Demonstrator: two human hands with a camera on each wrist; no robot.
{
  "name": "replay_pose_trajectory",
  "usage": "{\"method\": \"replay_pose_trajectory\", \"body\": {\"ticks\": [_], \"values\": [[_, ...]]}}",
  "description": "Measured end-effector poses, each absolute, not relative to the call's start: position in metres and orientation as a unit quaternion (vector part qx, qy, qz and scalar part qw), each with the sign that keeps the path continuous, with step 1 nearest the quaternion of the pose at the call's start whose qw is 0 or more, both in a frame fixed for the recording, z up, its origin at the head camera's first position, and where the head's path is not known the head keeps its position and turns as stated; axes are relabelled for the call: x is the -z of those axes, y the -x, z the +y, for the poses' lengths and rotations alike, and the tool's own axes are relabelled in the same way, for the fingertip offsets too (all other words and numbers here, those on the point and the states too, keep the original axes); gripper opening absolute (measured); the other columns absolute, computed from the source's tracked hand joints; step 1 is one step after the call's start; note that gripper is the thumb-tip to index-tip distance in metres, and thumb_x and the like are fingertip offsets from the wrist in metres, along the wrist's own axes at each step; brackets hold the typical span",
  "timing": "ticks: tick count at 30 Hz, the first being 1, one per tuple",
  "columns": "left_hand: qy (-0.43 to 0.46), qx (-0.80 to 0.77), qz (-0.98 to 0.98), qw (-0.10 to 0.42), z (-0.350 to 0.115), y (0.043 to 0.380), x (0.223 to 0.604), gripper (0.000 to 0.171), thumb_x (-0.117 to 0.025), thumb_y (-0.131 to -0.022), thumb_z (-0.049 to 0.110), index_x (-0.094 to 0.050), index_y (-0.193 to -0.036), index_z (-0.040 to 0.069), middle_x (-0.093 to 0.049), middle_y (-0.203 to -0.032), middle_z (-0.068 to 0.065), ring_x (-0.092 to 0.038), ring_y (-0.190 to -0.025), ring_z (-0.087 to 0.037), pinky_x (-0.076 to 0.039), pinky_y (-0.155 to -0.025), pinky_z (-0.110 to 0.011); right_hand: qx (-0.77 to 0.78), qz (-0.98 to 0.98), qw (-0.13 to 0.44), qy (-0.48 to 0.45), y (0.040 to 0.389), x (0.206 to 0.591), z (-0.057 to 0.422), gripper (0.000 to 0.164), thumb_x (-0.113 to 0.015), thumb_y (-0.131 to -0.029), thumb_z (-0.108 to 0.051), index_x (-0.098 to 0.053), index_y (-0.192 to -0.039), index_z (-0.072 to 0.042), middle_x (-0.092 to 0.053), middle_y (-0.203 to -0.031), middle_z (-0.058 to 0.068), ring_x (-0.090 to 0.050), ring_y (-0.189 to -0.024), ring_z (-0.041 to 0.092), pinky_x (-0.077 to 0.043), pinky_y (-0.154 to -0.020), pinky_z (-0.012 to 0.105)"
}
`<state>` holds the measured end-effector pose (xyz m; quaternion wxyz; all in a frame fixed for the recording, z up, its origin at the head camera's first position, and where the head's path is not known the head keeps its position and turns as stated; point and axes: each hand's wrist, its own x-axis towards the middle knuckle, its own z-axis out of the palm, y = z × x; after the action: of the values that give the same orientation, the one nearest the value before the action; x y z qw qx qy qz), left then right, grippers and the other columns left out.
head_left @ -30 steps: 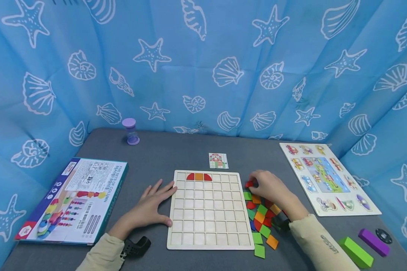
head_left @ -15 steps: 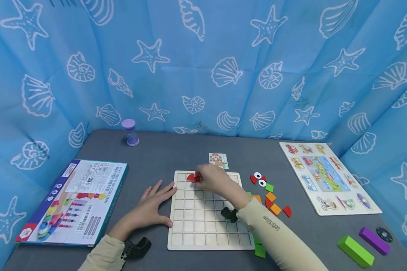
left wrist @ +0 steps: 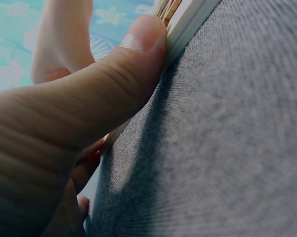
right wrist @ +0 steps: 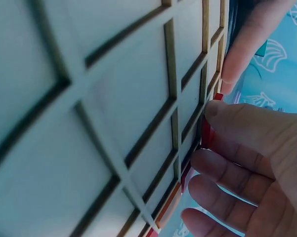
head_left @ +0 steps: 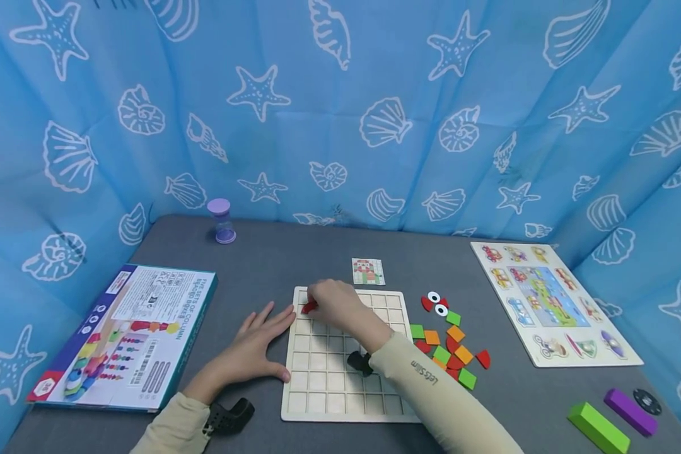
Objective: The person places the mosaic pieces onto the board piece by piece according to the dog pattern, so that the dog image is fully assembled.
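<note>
A square wooden grid board (head_left: 308, 381) lies on the table. My left hand (head_left: 258, 347) rests along its left edge with fingers spread; in the left wrist view the thumb (left wrist: 143, 37) touches the board's side. Over the board's upper left, my right hand (head_left: 340, 309) pinches a thin red tile (head_left: 309, 307) between thumb and fingers. Up close in the right wrist view, that red tile (right wrist: 206, 129) stands on edge at the grid, its full shape hidden. An orange tile (right wrist: 169, 205) sits in the grid nearby; in the head view the right hand covers it.
Loose green, orange and red tiles (head_left: 454, 350) lie right of the board, with two round eye tiles (head_left: 441, 309). Behind the board is a small pattern card (head_left: 367, 271). Around stand a box (head_left: 147, 328), an hourglass (head_left: 222, 221), a picture puzzle (head_left: 550, 302) and green (head_left: 598, 427) and purple blocks (head_left: 630, 411).
My right hand has moved left from the loose tiles, across the board's top row, to its upper left with a red tile. The eye tiles are now uncovered. My left hand stays put.
</note>
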<state>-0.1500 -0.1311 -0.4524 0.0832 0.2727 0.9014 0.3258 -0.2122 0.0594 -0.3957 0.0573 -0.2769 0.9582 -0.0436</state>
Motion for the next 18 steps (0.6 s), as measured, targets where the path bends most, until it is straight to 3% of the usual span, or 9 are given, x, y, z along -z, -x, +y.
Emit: {"method": "replay_pose_trajectory", "body": {"ticks": [18], "values": [[-0.278,-0.338,0.895,0.089,-0.132,0.1499,0.4527,0.108,-0.07,-0.053,0.059,-0.027,-0.141,0.013,-0.018,-0.148,-0.001,-0.001,-0.135,-0.033,0.002,-0.102,-0.057,0.041,0.959,0.063,0.274,0.2073,0.3986,0.0542,0.012,-0.067,-0.078,-0.026,-0.068,-0.087,-0.019,-0.06,-0.076,-0.006,-0.051,-0.061,0.007,-0.041,-0.05,0.023]]}}
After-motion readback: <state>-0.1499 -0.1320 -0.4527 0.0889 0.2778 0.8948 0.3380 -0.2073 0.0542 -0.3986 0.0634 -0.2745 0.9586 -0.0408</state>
